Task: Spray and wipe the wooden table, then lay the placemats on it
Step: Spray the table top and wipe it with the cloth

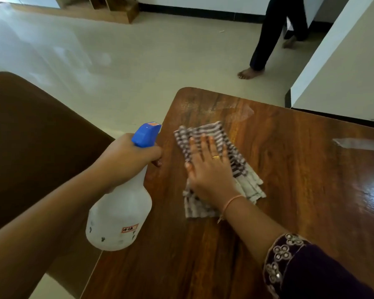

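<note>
Left hand: the left hand [125,160] grips the neck of the spray bottle [119,212], fingers curled round it just below the blue trigger head [146,134], with fingertips showing on the side nearest the table.
Spray bottle: white and translucent, held tilted in the air over the table's left edge, its nozzle pointing towards the far end of the table; a small orange label sits low on its body.
Right hand: the right hand [209,169] lies flat, palm down, on the striped cloth [214,165], fingers straight and slightly spread, pressing it to the wood; a ring shows on one finger and a thin thread band sits at the wrist.
Striped cloth: folded, dark and white stripes, lying on the left part of the wooden table [300,190], near its far left corner.
Wooden table: dark grained top; a pale wet smear shows beyond the cloth near the far corner, and a shiny streak lies towards the right.
Sleeve: a dark embroidered cuff [285,260] covers the right forearm.
Chair: a brown chair back [30,137] stands left of the table.
Background: another person's bare feet and dark trousers [268,39] on the pale floor.
</note>
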### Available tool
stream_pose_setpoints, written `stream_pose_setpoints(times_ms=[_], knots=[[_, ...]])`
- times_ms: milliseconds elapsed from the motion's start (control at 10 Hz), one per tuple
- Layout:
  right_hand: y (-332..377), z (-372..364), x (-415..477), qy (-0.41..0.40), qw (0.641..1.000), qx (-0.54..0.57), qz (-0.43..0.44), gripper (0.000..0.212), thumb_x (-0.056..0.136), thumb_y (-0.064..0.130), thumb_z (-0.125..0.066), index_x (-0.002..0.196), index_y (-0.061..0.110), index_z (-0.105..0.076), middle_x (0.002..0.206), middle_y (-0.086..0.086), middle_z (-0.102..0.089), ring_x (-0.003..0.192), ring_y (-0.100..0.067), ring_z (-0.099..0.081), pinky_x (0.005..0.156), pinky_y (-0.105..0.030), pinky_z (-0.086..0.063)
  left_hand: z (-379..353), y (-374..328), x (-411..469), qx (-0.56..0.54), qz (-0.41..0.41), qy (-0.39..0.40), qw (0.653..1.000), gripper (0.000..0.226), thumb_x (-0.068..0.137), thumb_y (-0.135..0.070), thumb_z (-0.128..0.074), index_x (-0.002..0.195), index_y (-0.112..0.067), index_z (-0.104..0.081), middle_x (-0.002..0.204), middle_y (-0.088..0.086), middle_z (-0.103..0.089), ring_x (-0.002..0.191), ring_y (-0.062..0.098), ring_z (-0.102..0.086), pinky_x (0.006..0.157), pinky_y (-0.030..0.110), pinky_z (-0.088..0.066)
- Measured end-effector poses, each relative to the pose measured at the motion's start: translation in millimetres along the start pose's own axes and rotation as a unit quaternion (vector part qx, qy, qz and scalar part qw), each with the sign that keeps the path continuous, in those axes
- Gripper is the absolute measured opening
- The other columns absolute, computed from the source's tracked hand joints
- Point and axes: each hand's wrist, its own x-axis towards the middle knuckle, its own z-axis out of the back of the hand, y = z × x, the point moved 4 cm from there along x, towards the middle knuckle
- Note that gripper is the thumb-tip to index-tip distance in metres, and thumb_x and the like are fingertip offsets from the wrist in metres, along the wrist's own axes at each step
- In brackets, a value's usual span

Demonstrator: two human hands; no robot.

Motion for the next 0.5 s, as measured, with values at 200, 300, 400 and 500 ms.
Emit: stream_pose_setpoints(times_ms=[200, 300, 400, 500], knots=[[28, -9, 23, 0.041, 0.992, -0.008, 0.123, 0.06, 0.097, 0.045, -0.013, 0.153, 0.026, -0.006, 0.161, -0.002, -0.005, 0.149, -0.023, 0.0, 0.113, -0.047, 0.012, 10, 2, 0, -0.013, 0.007, -0.017, 1.0, 0.018, 0.081, -0.022, -0.062, 0.089, -0.007, -0.058, 0.068, 0.005, -0.05, 0.064, 0.019, -0.05, 0.058, 0.03, -0.043], [5, -1, 48, 0.039, 0.99, -0.015, 0.132, 0.057, 0.1, 0.044, -0.018, 0.153, 0.027, -0.007, 0.161, 0.001, -0.006, 0.148, -0.018, -0.002, 0.114, -0.044, 0.012, 10, 3, 5, -0.016, -0.002, -0.02, 1.0, 0.027, 0.081, -0.027, -0.065, 0.098, -0.007, -0.06, 0.075, 0.002, -0.057, 0.07, 0.018, -0.055, 0.066, 0.035, -0.047], [-21, 6, 72, 0.034, 0.998, -0.01, 0.048, 0.055, 0.102, 0.042, -0.02, 0.153, 0.028, -0.006, 0.162, 0.002, -0.002, 0.148, -0.018, 0.001, 0.116, -0.045, 0.007, 6, 0, 5, -0.057, -0.023, -0.024, 0.998, 0.022, 0.081, -0.024, -0.064, 0.096, -0.008, -0.059, 0.073, -0.001, -0.057, 0.063, 0.012, -0.053, 0.059, 0.025, -0.043], [-22, 7, 76, 0.03, 1.0, -0.006, -0.005, 0.055, 0.102, 0.039, -0.021, 0.154, 0.024, -0.008, 0.162, 0.0, -0.002, 0.149, -0.021, 0.002, 0.117, -0.047, 0.006, 4, -4, 3, -0.079, -0.043, -0.021, 0.996, 0.014, 0.083, -0.019, -0.062, 0.091, -0.008, -0.058, 0.071, -0.002, -0.057, 0.06, 0.009, -0.052, 0.057, 0.022, -0.04]])
